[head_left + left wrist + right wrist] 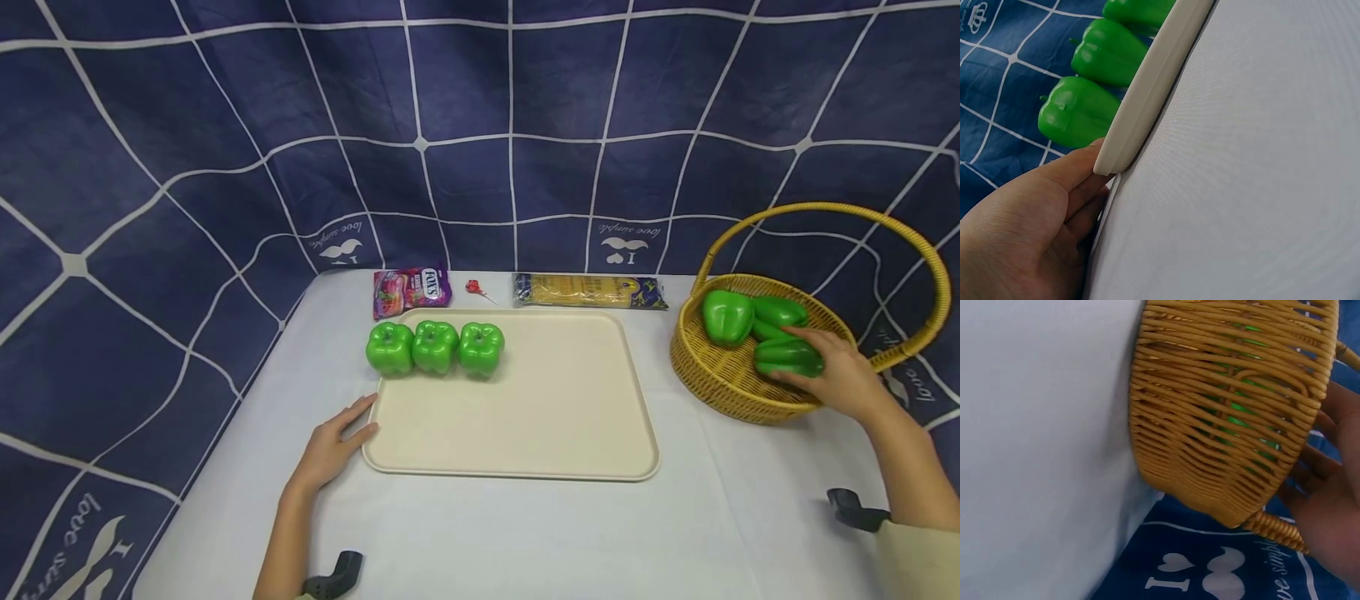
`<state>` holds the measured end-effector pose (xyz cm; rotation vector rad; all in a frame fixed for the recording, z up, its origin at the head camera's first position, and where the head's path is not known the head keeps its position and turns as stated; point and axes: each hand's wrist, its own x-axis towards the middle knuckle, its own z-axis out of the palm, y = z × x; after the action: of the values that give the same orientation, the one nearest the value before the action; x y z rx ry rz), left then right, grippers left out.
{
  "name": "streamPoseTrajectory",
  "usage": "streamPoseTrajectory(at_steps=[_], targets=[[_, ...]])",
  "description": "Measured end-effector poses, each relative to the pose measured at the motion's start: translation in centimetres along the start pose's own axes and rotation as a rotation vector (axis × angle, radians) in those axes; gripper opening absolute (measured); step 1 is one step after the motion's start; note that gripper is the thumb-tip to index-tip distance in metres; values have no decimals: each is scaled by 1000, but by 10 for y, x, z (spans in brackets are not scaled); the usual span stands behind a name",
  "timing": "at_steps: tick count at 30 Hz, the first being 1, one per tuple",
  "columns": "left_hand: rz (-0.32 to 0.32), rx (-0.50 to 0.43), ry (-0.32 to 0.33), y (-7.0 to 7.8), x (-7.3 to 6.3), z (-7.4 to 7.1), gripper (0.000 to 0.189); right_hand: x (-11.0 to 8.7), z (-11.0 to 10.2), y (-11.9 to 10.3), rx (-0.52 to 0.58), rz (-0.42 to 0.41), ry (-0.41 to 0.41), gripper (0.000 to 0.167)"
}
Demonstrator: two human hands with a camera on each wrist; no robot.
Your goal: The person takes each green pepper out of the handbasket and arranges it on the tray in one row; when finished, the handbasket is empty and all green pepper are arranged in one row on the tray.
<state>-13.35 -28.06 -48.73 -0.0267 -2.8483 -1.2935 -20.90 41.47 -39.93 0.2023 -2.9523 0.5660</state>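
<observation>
Three green bell peppers (435, 347) stand in a row at the back left of a cream tray (525, 425). Touching the tray's left rim, my left hand (330, 446) lies with fingers extended; the left wrist view shows its fingertips at the tray's edge. On the right is a wicker basket (705, 383) holding several green peppers (727, 317). My right hand (843, 375) reaches in over its rim, thumb and fingers around a green bell pepper (787, 357). In the right wrist view the basket wall hides the fingertips, with green showing through the weave.
Behind the tray lie a purple candy bag (412, 290), a red lollipop (474, 287) and a yellow pasta packet (588, 291). The basket's tall handle (855, 208) arches above it. White cloth covers the table (510, 533); a blue checked curtain (465, 108) hangs behind.
</observation>
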Motion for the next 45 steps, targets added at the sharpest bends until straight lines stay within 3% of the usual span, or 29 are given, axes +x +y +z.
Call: streamPoseTrajectory(at_steps=[5, 16, 24, 31, 38, 41, 45], targets=[[5, 2, 1, -1, 0, -1, 56, 3, 4, 6, -14, 7, -25, 82], [16, -2, 3, -1, 1, 0, 55, 9, 8, 10, -40, 6, -90, 67], [21, 1, 3, 1, 1, -2, 54, 11, 11, 12, -108, -53, -55, 64], [21, 1, 4, 2, 1, -2, 54, 13, 10, 9, -117, -38, -47, 61], [26, -5, 10, 0, 1, -1, 54, 16, 10, -1, -133, -1, -53, 69], [24, 0, 11, -1, 1, -1, 54, 18, 13, -9, -101, -22, -53, 72], [21, 2, 11, -1, 1, -1, 55, 18, 16, -19, -34, 11, -81, 80]])
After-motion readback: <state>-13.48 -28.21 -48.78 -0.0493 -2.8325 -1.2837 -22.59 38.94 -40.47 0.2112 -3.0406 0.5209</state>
